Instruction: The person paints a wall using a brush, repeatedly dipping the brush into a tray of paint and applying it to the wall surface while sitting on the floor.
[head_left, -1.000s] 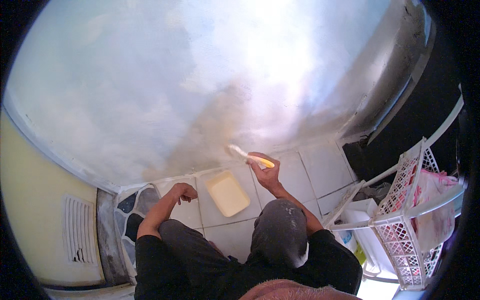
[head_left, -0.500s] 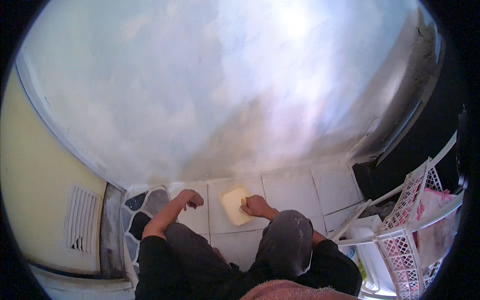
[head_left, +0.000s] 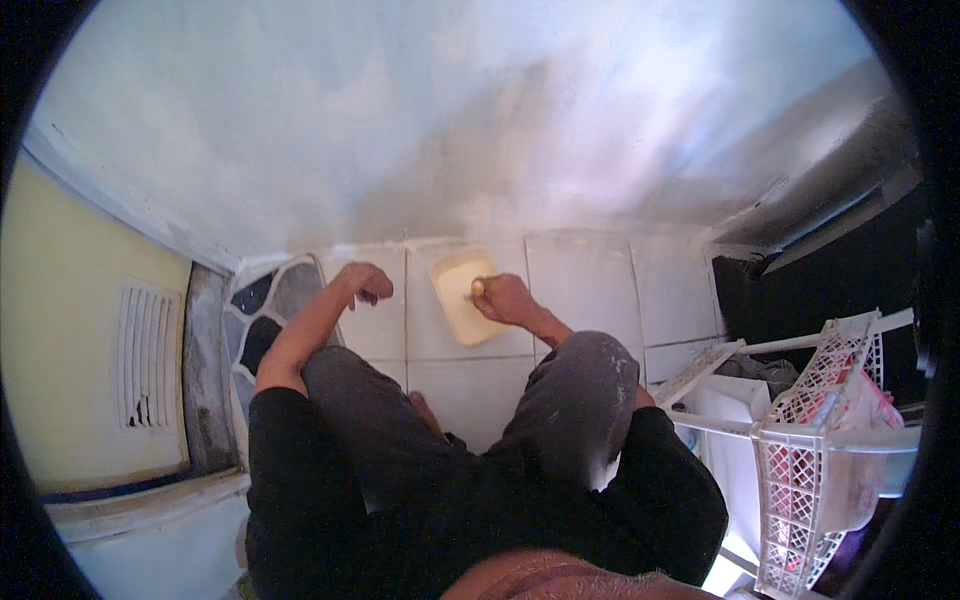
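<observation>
A shallow cream-coloured tray [head_left: 447,312] rests on the white floor tiles before me, close to the foot of the wall. Over its right side, my right hand [head_left: 508,300] is closed round a small tool with a yellowish handle [head_left: 478,287]. The tool's working end points down into the tray and is too small to make out. My left hand [head_left: 368,283] hangs limp left of the tray, its forearm by my left knee. Its fingers droop, slightly apart, and hold nothing.
A pale blue-white painted wall [head_left: 400,130] rises ahead. To the left are a yellow panel with a louvred vent [head_left: 148,355] and stone-patterned flooring [head_left: 290,295]. On the right stands a white plastic lattice rack [head_left: 790,470] with bags in it.
My view has tipped downward, so the tray, hands and floor sit higher in the picture. My right hand still grips the tool over the tray; the left still hangs beside it.
</observation>
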